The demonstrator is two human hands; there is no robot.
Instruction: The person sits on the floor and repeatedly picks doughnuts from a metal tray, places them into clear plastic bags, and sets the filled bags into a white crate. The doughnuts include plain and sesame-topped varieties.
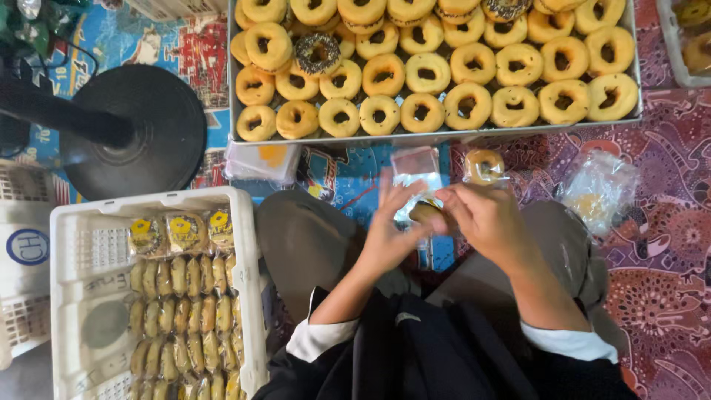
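Observation:
My left hand and my right hand meet over my lap, both holding a doughnut half inside a small clear plastic bag. Fingers of both hands pinch around the doughnut and the bag's edge. Just beyond my right hand a bagged doughnut lies on the patterned mat. A large metal tray filled with several rows of plain and a few sprinkled doughnuts sits at the top.
A white plastic crate at left holds several rows of bagged doughnuts. A black round stand base is at upper left. Loose plastic bags lie at right, another small pack below the tray. My knees flank the hands.

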